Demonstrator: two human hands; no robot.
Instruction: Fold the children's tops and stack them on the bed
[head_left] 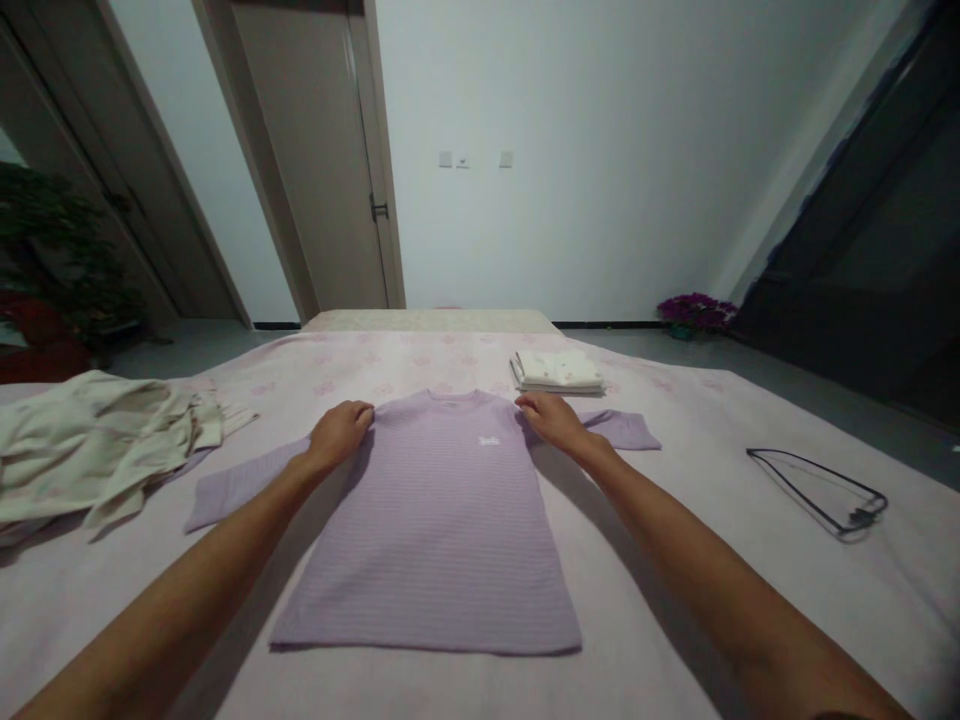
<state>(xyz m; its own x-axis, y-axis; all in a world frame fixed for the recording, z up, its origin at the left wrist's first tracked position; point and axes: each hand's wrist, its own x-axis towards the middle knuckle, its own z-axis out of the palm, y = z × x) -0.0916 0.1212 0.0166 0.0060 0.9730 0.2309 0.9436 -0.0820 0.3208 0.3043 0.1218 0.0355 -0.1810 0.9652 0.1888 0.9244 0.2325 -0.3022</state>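
Observation:
A lilac striped long-sleeved shirt (442, 530) lies spread flat on the bed, its neckline away from me and its hem towards me. A small white print shows on the chest. My left hand (341, 432) is closed on the shirt's left shoulder, and my right hand (551, 418) pinches the opposite shoulder. Both sleeves stretch outwards; my forearms and hands cover parts of them.
Rumpled cream clothes (97, 440) are heaped on the bed's left side. A folded cream garment (559, 371) sits beyond my right hand. A black wire frame (817, 490) lies at right on the pink-patterned bed sheet (675, 560).

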